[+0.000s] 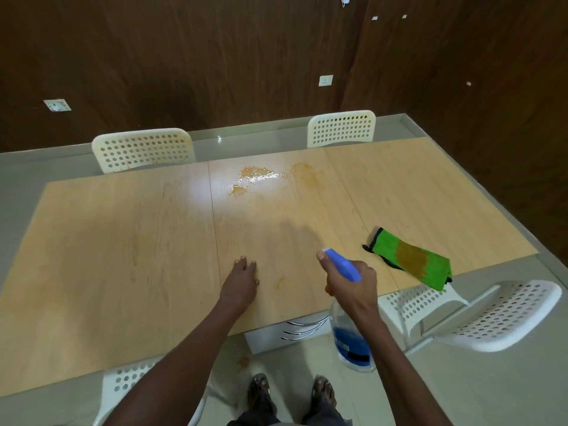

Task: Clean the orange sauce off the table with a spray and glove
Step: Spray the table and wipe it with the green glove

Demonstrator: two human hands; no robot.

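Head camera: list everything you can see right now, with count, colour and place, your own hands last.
table: one, light wood, centre.
orange sauce: one wet patch, far middle of table; a small smear near the front edge.
glove: one, green with a brown stain, right side of table.
spray bottle: one, clear with blue liquid and blue head, held at the front edge.
chairs: four, white perforated, two far, two near.
wall sockets: two, white, on the brown wall.
left hand: flat on the table.
right hand: grips the spray bottle.
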